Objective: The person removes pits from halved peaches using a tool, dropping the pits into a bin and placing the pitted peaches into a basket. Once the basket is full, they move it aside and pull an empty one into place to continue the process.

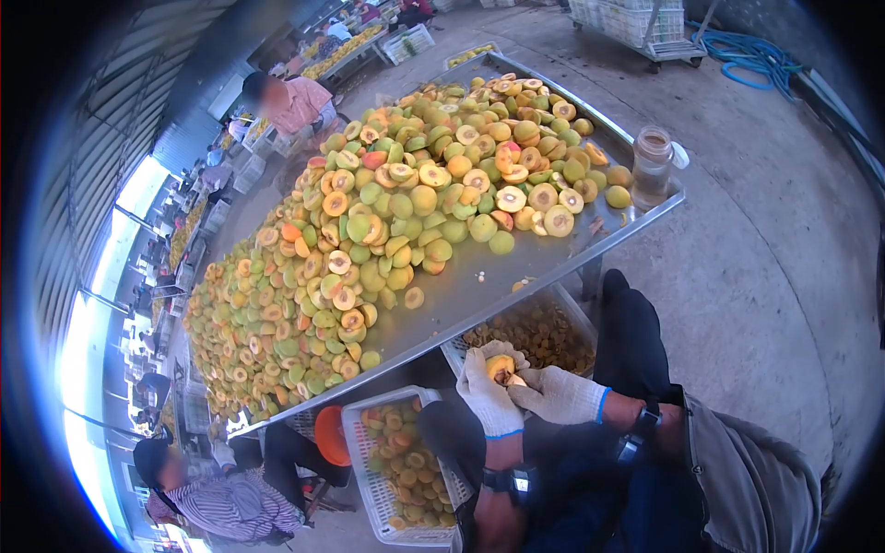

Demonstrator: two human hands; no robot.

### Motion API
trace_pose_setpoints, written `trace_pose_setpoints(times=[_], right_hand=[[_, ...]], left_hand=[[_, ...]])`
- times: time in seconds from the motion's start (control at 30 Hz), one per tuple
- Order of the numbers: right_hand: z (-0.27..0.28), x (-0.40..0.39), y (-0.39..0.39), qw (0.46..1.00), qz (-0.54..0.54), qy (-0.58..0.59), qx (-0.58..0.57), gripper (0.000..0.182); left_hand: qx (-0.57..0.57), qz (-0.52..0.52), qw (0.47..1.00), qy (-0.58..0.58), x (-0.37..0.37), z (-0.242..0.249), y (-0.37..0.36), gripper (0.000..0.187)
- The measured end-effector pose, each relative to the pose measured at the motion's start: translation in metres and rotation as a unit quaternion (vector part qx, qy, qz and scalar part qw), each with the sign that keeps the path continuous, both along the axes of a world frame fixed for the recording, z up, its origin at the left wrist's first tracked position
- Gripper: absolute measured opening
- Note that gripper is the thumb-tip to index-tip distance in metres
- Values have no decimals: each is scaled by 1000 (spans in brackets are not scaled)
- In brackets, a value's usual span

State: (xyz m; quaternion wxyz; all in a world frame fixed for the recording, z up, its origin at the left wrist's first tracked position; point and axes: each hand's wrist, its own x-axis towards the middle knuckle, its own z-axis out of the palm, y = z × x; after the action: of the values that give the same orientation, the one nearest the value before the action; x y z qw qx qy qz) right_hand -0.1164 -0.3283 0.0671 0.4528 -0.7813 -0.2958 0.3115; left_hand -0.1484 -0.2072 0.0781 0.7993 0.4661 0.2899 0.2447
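Observation:
My left hand (489,394), in a white knit glove, is closed around a halved peach (500,365); its cut face with the brown pit area turns up. From the right, my gloved right hand (559,394) meets it, with fingers curled in at the fruit's lower edge. Whatever those right fingers grip is hidden. Both hands are above a white crate (588,324) of brown peach pits (539,336), just off the front edge of the metal table (479,288). A large heap of halved peaches (396,207), green to orange, covers much of that table.
Left of my legs stands a white crate (355,433) of peach halves, beside an orange bowl (332,436). A clear jar (653,166) stands at the table's right corner. One co-worker (230,498) sits at left, another (300,106) behind the heap. A blue hose (751,55) lies far right.

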Motion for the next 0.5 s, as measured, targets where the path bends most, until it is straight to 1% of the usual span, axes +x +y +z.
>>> trace_pose_setpoints(times=[0.07, 0.1, 0.17, 0.23, 0.3, 0.33, 0.37, 0.4, 0.43, 0.47, 0.5], right_hand=[[-5, -2, 0, 997, -24, 54, 54, 39], [-5, -1, -2, 997, -25, 55, 55, 39], [11, 2, -5, 1000, 13, 10, 15, 38], [11, 2, -8, 999, 7, 32, 36, 39], [2, -1, -9, 997, 2, 56, 59, 39], [-4, -2, -8, 992, -5, 86, 97, 40], [-8, -3, -7, 984, -12, 115, 135, 41], [-10, -4, -10, 984, -13, 116, 136, 41], [9, 0, -16, 972, 2, 213, 100, 42], [19, 2, -19, 949, 18, 309, 64, 44], [16, 1, -19, 948, 18, 310, 65, 44]], left_hand=[[20, -3, 1000, -5, -2, -1, -2, 43], [40, -4, 999, -9, -2, -1, -2, 43], [41, -11, 999, -7, -3, 8, -5, 43], [42, -17, 999, -7, -4, 14, -6, 43], [87, -71, 994, -8, -6, 16, -4, 42], [88, -71, 994, -8, -8, 16, -3, 42], [99, -95, 990, -29, -9, 15, -1, 42], [110, -118, 986, -50, -11, 13, 1, 41], [110, -118, 986, -51, -11, 9, 3, 41], [160, -133, 976, -70, -10, 6, 6, 42], [209, -147, 963, -88, -10, 3, 8, 43]])
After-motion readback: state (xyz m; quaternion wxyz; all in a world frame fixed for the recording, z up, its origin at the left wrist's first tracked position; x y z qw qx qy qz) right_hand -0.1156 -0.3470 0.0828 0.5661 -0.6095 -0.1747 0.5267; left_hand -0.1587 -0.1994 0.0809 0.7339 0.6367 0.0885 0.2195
